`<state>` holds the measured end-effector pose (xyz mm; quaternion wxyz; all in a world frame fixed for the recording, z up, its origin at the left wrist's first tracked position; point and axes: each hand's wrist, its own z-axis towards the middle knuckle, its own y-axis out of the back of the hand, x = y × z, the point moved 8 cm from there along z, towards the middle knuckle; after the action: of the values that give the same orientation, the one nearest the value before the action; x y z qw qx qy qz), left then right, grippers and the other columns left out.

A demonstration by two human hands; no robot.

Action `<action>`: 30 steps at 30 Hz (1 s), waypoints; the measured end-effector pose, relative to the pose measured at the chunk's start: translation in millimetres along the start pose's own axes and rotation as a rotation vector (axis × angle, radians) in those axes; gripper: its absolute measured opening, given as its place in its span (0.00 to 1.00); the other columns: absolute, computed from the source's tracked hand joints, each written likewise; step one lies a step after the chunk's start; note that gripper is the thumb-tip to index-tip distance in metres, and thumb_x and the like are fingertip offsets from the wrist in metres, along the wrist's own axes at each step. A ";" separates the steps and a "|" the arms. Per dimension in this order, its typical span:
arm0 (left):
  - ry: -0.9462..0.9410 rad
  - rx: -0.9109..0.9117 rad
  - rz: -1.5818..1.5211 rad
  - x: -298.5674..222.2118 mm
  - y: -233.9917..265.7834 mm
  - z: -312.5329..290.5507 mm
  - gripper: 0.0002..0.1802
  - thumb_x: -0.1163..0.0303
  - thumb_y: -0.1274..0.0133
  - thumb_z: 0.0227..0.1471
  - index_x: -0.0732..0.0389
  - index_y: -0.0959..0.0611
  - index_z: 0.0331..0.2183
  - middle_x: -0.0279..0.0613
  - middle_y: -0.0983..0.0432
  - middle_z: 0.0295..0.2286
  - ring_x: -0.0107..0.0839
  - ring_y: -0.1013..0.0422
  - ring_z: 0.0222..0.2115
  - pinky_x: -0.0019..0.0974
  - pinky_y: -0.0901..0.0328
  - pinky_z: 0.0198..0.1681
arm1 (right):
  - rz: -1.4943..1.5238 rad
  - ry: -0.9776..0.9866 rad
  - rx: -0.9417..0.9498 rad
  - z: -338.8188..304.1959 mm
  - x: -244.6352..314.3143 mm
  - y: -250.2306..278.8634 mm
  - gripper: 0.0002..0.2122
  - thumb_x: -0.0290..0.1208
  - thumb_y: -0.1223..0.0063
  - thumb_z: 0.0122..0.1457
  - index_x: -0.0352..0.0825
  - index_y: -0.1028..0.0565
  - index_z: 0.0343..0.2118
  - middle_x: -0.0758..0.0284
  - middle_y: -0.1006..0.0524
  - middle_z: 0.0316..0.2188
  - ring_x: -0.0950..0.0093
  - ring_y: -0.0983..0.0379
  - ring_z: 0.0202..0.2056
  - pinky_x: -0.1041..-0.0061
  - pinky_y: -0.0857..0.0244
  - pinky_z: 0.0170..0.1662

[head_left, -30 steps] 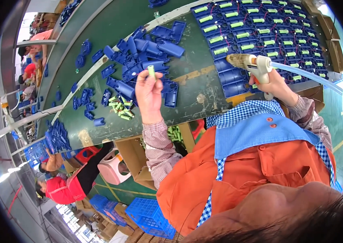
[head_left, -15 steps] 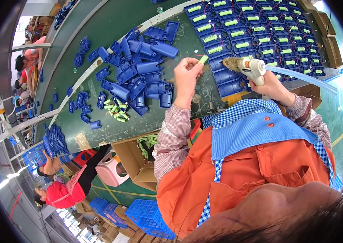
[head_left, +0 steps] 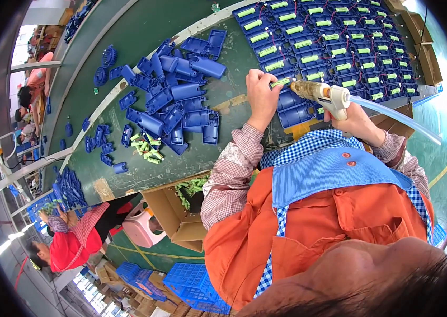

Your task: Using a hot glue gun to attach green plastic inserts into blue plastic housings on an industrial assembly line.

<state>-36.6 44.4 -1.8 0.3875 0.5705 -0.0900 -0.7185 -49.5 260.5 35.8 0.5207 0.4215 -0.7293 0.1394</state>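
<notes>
Between the fingertips of my left hand is a small green battery cell, just over the near left corner of the laid-out blue casings. My right hand grips a white hot glue gun, whose brownish, crusted nozzle meets or nearly meets the cell. A translucent glue stick sticks out of the gun's back end. Beneath the nozzle lie blue plastic casing halves with no cell visible in the closest ones. Rows of further casings hold green cells with thin red wires.
Left of my left hand, loose blue casings form a heap, with a small pile of green cells beside it. A cardboard box with green pieces stands below the table edge. A person in red works at the far left.
My left hand has moved right with the battery cell, bringing it to the glue gun's nozzle. The gun has shifted slightly. The person in red has leaned toward the bench.
</notes>
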 end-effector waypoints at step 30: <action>0.140 -0.096 -0.167 2.9 57.5 -2.4 0.16 0.81 0.40 0.38 0.60 0.23 0.33 0.35 0.36 0.30 0.24 0.38 0.27 0.27 0.38 0.31 | 0.181 0.062 0.021 16.0 -17.7 -5.6 0.20 0.15 0.47 0.44 0.31 0.32 0.44 0.68 0.26 0.31 0.79 0.28 0.32 0.81 0.33 0.37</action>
<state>-8.5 3.9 28.0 0.3587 0.6056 0.0197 -0.7101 -53.8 255.2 12.3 0.5236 0.3547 -0.7465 0.2067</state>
